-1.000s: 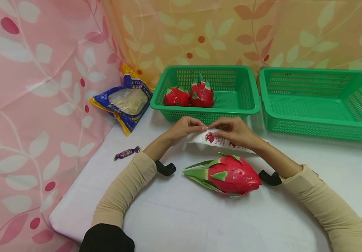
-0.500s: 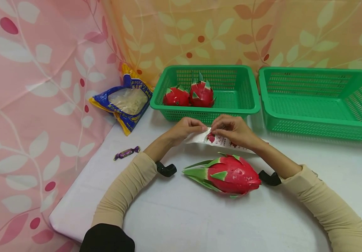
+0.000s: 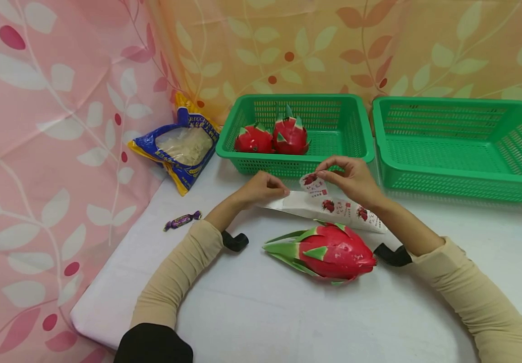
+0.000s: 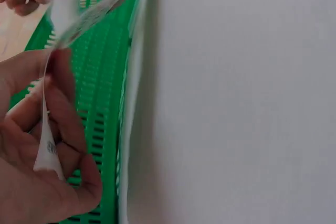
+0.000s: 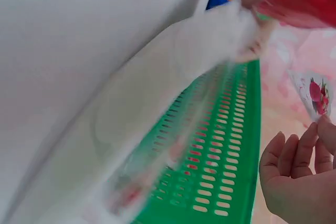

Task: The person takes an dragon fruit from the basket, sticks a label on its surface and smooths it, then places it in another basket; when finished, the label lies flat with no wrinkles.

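My right hand (image 3: 351, 180) pinches a peeled sticker (image 3: 313, 185) between thumb and fingertips. The sticker carries a dragon fruit picture and red lettering, and it shows again in the right wrist view as a small label (image 5: 316, 94). My left hand (image 3: 261, 190) grips the left end of a white sticker strip (image 3: 306, 202), pinching it between thumb and fingers. More printed stickers sit along the strip's right part, with a bare patch to their left. Just in front of the strip, a large dragon fruit (image 3: 333, 251) lies on its side, green leaf tips pointing left.
Behind my hands stands a green basket (image 3: 297, 158) with two dragon fruits (image 3: 291, 135) in it. Another green basket (image 3: 465, 181) is at the right. A blue and yellow bag (image 3: 183, 143) leans at the back left, and a purple wrapped candy (image 3: 182, 221) lies left of my arm.
The sticker has come off the strip in my right hand, which has moved up and right. The strip's middle has dropped lower and turned its face more into view. The dragon fruit stays put.
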`<state>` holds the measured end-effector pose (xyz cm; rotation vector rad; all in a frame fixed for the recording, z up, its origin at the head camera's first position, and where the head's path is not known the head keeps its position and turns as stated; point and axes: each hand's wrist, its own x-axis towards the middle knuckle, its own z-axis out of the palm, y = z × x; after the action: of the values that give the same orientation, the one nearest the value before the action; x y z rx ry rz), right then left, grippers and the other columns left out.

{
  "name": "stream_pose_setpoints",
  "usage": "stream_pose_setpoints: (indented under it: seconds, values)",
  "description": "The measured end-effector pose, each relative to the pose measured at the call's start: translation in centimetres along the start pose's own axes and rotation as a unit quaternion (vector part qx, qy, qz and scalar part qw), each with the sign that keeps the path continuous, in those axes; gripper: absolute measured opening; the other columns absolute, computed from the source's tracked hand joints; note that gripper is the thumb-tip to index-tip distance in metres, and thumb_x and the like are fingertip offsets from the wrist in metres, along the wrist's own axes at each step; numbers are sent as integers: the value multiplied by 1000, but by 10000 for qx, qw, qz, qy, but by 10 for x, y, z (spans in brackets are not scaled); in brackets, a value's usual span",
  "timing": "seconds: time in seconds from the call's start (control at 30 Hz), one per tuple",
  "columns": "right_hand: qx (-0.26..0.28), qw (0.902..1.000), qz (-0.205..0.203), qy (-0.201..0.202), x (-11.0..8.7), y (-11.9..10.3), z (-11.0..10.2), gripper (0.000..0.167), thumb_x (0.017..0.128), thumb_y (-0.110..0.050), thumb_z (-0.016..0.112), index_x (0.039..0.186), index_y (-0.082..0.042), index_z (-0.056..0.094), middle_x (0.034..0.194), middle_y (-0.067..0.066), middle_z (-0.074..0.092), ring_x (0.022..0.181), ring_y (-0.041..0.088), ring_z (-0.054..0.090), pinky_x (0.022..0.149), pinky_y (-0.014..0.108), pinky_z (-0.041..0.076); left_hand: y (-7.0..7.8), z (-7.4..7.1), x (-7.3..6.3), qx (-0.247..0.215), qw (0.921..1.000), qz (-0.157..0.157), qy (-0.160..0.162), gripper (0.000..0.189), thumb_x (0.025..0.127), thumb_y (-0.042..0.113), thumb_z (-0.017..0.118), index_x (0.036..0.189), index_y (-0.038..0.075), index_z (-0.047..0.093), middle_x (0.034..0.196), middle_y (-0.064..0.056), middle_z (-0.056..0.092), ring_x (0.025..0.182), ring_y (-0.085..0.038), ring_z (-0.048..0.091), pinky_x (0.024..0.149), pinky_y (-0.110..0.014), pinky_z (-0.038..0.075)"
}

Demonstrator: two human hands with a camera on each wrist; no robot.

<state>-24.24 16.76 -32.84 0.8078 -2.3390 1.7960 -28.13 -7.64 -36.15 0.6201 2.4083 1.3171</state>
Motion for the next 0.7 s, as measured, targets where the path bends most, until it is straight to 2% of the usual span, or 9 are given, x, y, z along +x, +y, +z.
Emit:
stream_pose_setpoints:
  seconds: [0.1, 0.17, 0.27, 0.33, 0.4, 0.47, 0.57, 0.63, 0.7]
  values:
    - [-147, 9998, 125, 106, 1, -5, -6, 8, 87, -14, 64, 93, -10, 67, 90, -12, 64, 88, 5, 58, 72, 15, 50, -5, -2, 2, 568, 9980, 269, 30, 15, 85, 10, 65, 92, -1, 72, 89, -12, 71, 79, -10, 53, 66, -18, 42]
    - [-217, 9996, 186, 80, 2, -7, -9, 11, 87, -14, 63, 94, -6, 67, 90, -14, 64, 87, 5, 57, 71, 15, 49, -6, -2, 2, 1088, 9931, 406, 187, 16, 85, 11, 65, 95, 0, 72, 91, -11, 71, 84, -12, 58, 71, -20, 44]
    - [-382, 9989, 273, -69, 2, -12, -11, 17, 87, -15, 63, 96, -1, 66, 89, -16, 65, 87, 6, 58, 69, 16, 49, 3, 0, -4, 2060, 9749, 584, 610, 20, 85, 16, 65, 101, 5, 71, 100, -7, 71, 97, -16, 61, 81, -31, 45]
    - [-420, 9984, 322, -185, 3, -14, -12, 20, 87, -15, 63, 97, 2, 66, 88, -16, 65, 86, 7, 58, 67, 17, 50, 16, 2, -10, 2294, 9657, 780, 930, 22, 86, 18, 64, 104, 7, 70, 103, -5, 70, 99, -17, 62, 85, -35, 46]
    - [-486, 9978, 352, -272, 2, -16, -13, 22, 87, -15, 64, 98, 4, 66, 87, -15, 66, 86, 8, 58, 67, 17, 51, 33, 4, -18, 2130, 9634, 1043, 1253, 22, 88, 20, 62, 105, 8, 70, 103, -4, 70, 95, -15, 63, 83, -35, 47]
    - [-537, 9974, 361, -332, 2, -18, -14, 22, 87, -14, 64, 98, 4, 66, 87, -15, 66, 86, 9, 59, 68, 18, 52, 51, 5, -23, 1642, 9648, 1388, 1514, 22, 89, 22, 62, 104, 7, 70, 98, -3, 71, 88, -13, 64, 79, -30, 51]
    - [-547, 9971, 361, -397, 2, -22, -14, 23, 86, -14, 64, 99, 5, 66, 86, -14, 67, 85, 8, 60, 69, 17, 53, 77, 6, -29, 1151, 9636, 1730, 1685, 22, 86, 26, 65, 98, 9, 71, 91, -1, 71, 79, -9, 62, 70, -24, 51]
    - [-519, 9970, 361, -446, 2, -24, -13, 23, 86, -13, 64, 99, 5, 67, 86, -14, 67, 86, 8, 61, 70, 17, 54, 90, 6, -32, 1111, 9652, 1718, 1630, 21, 83, 29, 69, 94, 11, 72, 87, 2, 71, 73, -7, 59, 65, -21, 49]
    - [-474, 9969, 360, -514, 1, -27, -12, 23, 85, -14, 65, 99, 5, 67, 86, -14, 68, 86, 8, 62, 71, 18, 54, 97, 6, -32, 1129, 9699, 1579, 1470, 19, 81, 29, 71, 89, 12, 72, 82, 3, 70, 67, -8, 55, 58, -19, 46]
